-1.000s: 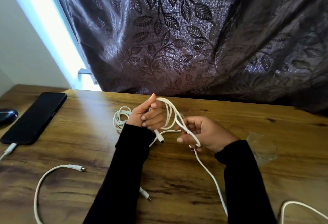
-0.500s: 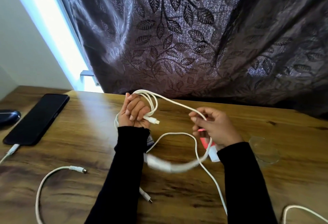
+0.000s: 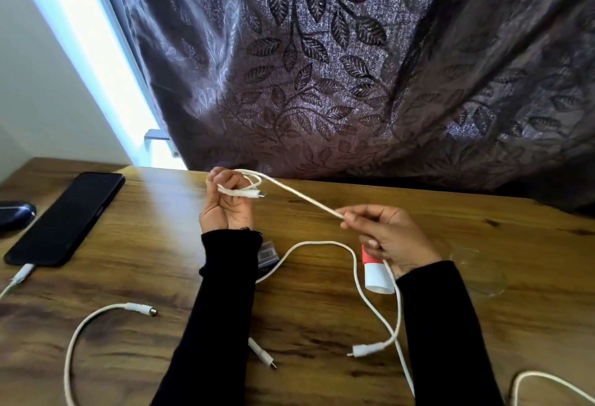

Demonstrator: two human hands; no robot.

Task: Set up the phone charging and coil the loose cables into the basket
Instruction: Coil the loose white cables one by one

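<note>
The white cable (image 3: 302,197) is now being pulled taut above the table (image 3: 161,244) instead of sagging: the left hand (image 3: 227,201) is clenching the small coil, the right hand (image 3: 386,236) pinching the strand, readying another wrap; the phone (image 3: 66,217) is staying plugged in

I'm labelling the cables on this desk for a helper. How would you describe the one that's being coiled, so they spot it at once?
Start at the wooden desk before the leaf-patterned curtain. Above its middle, the left hand holds a few small loops with a plug sticking out. That white cable runs taut to the right hand; it is the only one lifted, while the others lie flat on the desk.
</note>
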